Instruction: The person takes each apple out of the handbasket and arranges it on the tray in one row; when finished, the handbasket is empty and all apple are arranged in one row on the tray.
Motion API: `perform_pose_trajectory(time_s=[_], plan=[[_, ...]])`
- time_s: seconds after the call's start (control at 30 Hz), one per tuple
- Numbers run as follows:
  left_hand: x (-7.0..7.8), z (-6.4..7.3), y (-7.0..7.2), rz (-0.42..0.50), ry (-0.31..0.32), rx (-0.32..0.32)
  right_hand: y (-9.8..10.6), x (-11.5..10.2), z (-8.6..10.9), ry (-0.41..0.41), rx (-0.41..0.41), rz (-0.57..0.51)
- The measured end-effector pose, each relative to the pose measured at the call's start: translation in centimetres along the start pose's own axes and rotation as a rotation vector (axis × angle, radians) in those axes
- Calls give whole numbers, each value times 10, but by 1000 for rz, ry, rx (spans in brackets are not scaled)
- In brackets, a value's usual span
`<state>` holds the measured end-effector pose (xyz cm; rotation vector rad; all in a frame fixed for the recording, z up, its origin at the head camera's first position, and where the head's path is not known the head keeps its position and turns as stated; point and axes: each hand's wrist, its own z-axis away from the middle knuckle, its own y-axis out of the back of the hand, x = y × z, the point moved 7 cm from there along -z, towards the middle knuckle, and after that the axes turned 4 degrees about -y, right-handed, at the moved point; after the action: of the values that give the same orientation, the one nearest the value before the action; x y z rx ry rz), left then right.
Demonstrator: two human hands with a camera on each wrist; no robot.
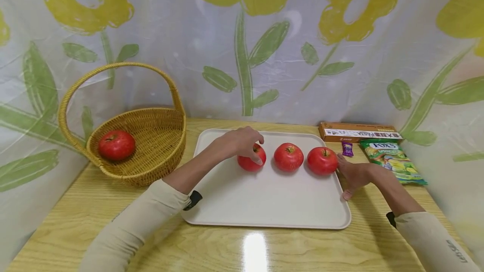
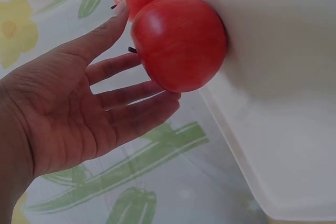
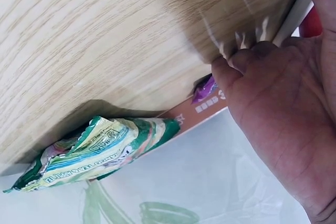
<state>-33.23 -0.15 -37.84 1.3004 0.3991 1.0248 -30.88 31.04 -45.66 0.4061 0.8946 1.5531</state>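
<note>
Three red apples stand in a row on a white tray [image 1: 264, 205]. Over the leftmost apple [image 1: 247, 164] reaches my left hand [image 1: 242, 142], its thumb and fingers spread about the fruit. In the left wrist view the hand's fingers are long and loose, with the tips beside the apple [image 2: 181, 45]. The middle apple [image 1: 288, 157] lies just right of that hand. My right hand [image 1: 355, 174] rests at the tray's right edge, fingers beside the rightmost apple [image 1: 322, 161] and thumb at the rim.
A wicker basket [image 1: 159, 137] with a tall handle stands at the left, with another apple [image 1: 117, 145] inside. Beyond the right hand lie a brown pasta box [image 1: 359, 132], a small purple sweet [image 1: 347, 149] and a green FOX'S bag [image 1: 393, 160]. A flowered cloth hangs behind.
</note>
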Motion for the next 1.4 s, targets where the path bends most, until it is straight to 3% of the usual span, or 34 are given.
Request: perform_pose_trajectory(time_s=[0.4, 0.73, 0.9, 1.23, 1.4], plan=[[-3, 8, 13, -11, 1, 52, -1, 0, -3, 2, -1, -1], [-11, 21, 34, -24, -2, 123, 0, 3, 1, -16, -5, -29], [-28, 35, 46, -23, 39, 155, -2, 3, -2, -7, -12, -38], [-77, 78, 71, 5, 115, 193, 1, 1, 1, -15, -8, -28], [-90, 98, 81, -16, 129, 213, 1, 0, 2, -18, -21, -42]])
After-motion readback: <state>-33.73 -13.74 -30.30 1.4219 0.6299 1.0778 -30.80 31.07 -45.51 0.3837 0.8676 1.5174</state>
